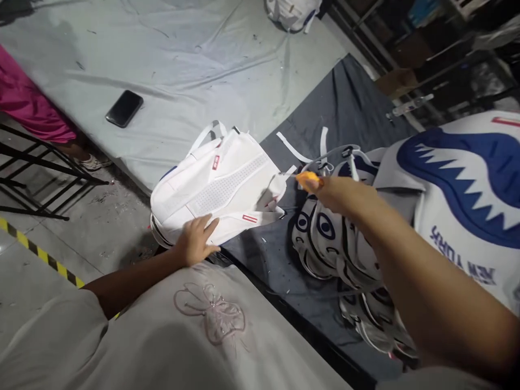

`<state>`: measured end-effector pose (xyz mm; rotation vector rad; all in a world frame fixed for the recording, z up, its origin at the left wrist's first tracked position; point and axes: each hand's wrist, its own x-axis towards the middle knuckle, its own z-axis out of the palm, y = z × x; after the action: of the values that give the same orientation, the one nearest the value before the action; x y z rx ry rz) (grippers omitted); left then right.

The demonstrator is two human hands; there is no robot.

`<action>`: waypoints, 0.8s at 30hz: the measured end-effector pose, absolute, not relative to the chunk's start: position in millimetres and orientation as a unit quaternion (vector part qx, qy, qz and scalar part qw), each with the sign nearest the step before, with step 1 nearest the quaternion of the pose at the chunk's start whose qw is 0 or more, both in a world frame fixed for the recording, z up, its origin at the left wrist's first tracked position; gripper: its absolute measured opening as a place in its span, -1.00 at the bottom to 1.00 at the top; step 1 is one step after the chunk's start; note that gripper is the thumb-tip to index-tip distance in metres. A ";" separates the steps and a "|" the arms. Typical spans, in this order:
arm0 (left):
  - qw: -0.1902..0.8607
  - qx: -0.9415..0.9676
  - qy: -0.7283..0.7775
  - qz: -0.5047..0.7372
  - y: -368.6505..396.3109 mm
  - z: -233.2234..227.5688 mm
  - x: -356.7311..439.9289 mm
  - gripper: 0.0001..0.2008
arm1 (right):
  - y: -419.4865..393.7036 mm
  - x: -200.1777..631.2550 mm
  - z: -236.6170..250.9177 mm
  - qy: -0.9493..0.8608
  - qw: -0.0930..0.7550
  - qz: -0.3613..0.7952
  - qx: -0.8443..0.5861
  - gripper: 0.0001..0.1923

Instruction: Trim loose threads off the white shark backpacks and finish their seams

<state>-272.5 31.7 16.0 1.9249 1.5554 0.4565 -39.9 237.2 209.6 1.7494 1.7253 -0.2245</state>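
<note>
A white backpack (227,184) lies on its front across the table, its perforated back panel and straps facing up. My left hand (197,238) rests on its near edge, fingers spread and thumb apart. In my right hand (333,192) is a small orange-handled tool (307,180); its thin tip points left, near the backpack's right end. The tip is blurred, so its kind cannot be made out. Right beside that hand and beneath my forearm sit several stacked white backpacks (325,225) with blue eye shapes.
A large white backpack (467,179) with a blue toothed mouth stands at the right. A black phone (124,108) lies on the pale table cover (182,65). Another white bag (293,13) is at the far edge. A person in pink clothing (32,103) is at the left, by a black metal frame (44,173).
</note>
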 end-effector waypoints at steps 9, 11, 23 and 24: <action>0.517 0.514 0.643 0.236 62.6 3.9 -256.8 -0.59 | 168.1 21.4 228.9 0.604 0.257 -0.378 0.653 -0.49; 0.551 0.475 0.648 0.224 85.3 3.5 -253.3 -0.46 | 155.5 38.7 230.7 0.595 0.221 -0.385 0.670 -0.49; 0.443 0.604 0.629 0.208 83.1 25.5 -90.6 -0.37 | 129.1 63.1 212.7 0.642 0.294 -0.171 0.687 -0.26; 0.436 0.621 0.618 0.204 76.3 27.8 -96.2 -0.39 | 117.2 70.2 207.5 0.643 0.306 -0.198 0.674 -0.29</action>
<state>-96.2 76.3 27.8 1.5441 1.5387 0.5087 70.2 117.2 207.5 1.7826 1.7007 -0.5246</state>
